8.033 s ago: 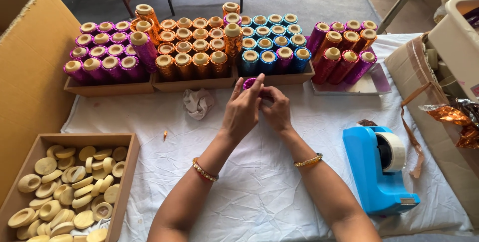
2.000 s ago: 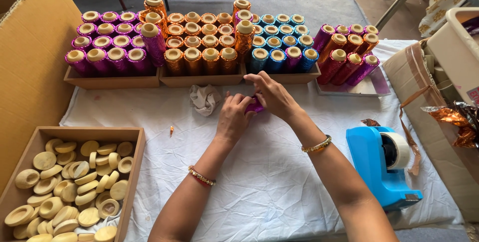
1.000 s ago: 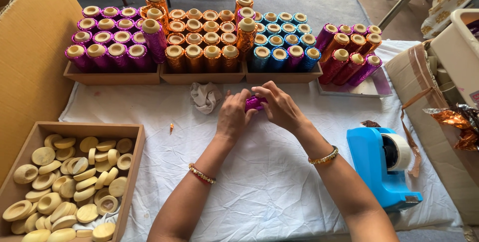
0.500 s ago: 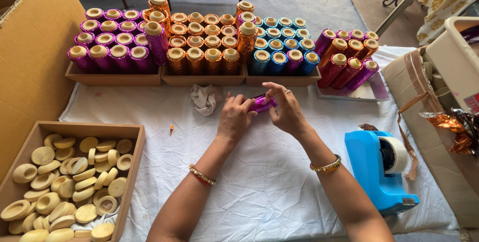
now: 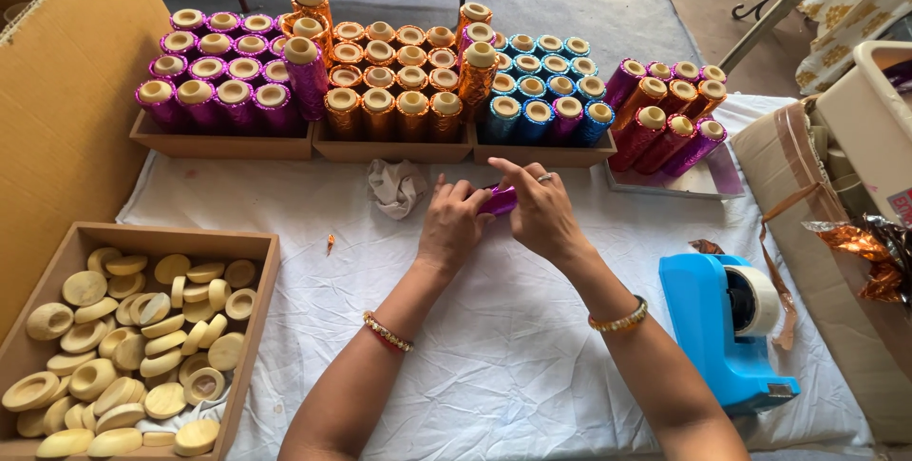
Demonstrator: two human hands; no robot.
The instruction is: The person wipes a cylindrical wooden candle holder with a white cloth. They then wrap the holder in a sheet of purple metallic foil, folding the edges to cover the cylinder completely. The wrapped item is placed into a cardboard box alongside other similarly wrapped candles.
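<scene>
My left hand [image 5: 451,226] and my right hand [image 5: 540,211] meet over the white cloth in the middle of the table. Between their fingers they hold a small purple foil-wrapped spool [image 5: 498,201], mostly hidden by the fingers. My right index finger presses along its top. Just beyond the hands stand rows of foil-wrapped spools: purple ones [image 5: 217,81] at the left, orange ones [image 5: 394,90] in the middle, blue ones [image 5: 541,90] to the right.
A wooden box of bare wooden spool pieces [image 5: 123,337] sits at the near left. A blue tape dispenser [image 5: 727,328] stands at the right. A crumpled rag [image 5: 397,185] lies left of my hands. Magenta and orange spools [image 5: 665,124] lean on a tray; cardboard boxes flank both sides.
My hands lifted off the cloth with the purple spool and have been turning it between the fingers; over the last second they stayed almost in place.
</scene>
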